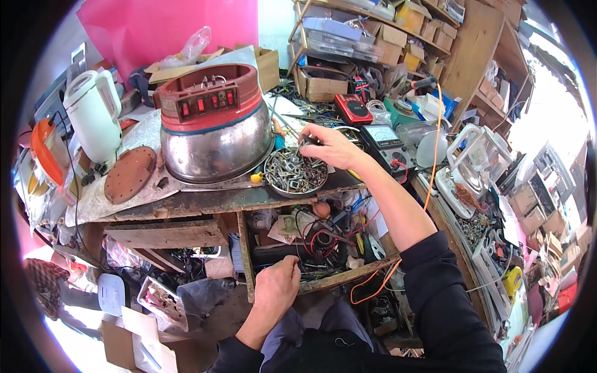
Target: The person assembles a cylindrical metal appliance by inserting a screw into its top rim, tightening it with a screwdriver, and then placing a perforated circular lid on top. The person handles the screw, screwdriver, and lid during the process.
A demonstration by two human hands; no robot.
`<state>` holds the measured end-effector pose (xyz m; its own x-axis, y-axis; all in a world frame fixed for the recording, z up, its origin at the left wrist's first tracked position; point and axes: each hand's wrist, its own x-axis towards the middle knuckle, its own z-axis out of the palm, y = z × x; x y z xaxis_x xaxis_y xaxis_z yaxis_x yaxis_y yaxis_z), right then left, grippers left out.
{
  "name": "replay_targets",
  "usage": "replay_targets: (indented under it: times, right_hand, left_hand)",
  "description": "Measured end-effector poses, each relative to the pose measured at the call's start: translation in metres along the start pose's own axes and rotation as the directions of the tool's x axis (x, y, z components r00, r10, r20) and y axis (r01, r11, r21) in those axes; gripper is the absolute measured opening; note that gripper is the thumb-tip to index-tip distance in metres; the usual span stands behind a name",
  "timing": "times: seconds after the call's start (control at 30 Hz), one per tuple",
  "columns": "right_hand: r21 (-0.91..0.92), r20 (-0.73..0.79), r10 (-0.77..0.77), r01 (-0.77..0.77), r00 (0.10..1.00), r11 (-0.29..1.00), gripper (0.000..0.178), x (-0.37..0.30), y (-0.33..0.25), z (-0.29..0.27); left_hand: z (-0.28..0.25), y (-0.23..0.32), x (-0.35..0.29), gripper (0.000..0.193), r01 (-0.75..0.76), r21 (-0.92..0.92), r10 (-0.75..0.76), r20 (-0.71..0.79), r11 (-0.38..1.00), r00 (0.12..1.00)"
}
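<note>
A round metal bowl [296, 194] full of loose screws and small metal parts [292, 168] sits at the bench's front edge. My right hand [328, 147] is over its far rim, fingers curled together at the parts; what they pinch is too small to make out. My left hand [277, 283] is closed like a fist at the front of the open drawer [348, 275], and its fingertips are partly hidden. Left of the bowl stands a large steel pot-shaped appliance [214, 149] with a red base turned upward and several red switches.
Red and black wires, pliers and other tools fill the drawer. Right of the bowl are an analog multimeter [387, 144] and a red box-shaped device [352, 109]. An orange cord [435, 149] hangs along the right. A brown perforated disc [130, 174] and a white jug [93, 115] stand left.
</note>
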<state>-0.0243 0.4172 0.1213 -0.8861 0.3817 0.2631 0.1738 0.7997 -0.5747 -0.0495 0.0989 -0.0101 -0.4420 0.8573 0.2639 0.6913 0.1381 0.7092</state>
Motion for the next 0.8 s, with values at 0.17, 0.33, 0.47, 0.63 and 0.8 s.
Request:
replay_targets:
  times: [0.17, 0.33, 0.47, 0.63, 0.8]
  right_hand:
    - [0.513, 0.046, 0.350, -0.322, 0.936, 0.796, 0.017, 0.004, -0.018, -0.015]
    - [0.485, 0.082, 0.310, -0.309, 0.947, 0.818, 0.017, 0.019, -0.029, -0.028]
    - [0.465, 0.069, 0.298, -0.295, 0.952, 0.835, 0.018, 0.023, -0.036, -0.032]
    - [0.445, 0.099, 0.311, -0.322, 0.945, 0.836, 0.019, 0.021, -0.032, -0.029]
    - [0.082, -0.033, 0.261, -0.258, 0.965, 0.963, 0.036, 0.025, -0.001, -0.023]
  left_hand:
    - [0.002, -0.001, 0.002, 0.016, -0.010, 0.000, 0.010, -0.014, 1.000, 1.000]
    - [0.003, -0.001, 0.002, 0.015, -0.032, 0.012, 0.033, -0.033, 0.999, 0.999]
    - [0.005, -0.004, 0.002, 0.015, -0.036, 0.003, 0.036, -0.029, 0.999, 0.999]
    - [0.005, -0.004, 0.002, 0.015, -0.033, -0.001, 0.033, -0.026, 0.999, 0.999]
    - [0.003, 0.001, 0.004, 0.015, -0.011, 0.003, 0.011, -0.011, 1.000, 1.000]
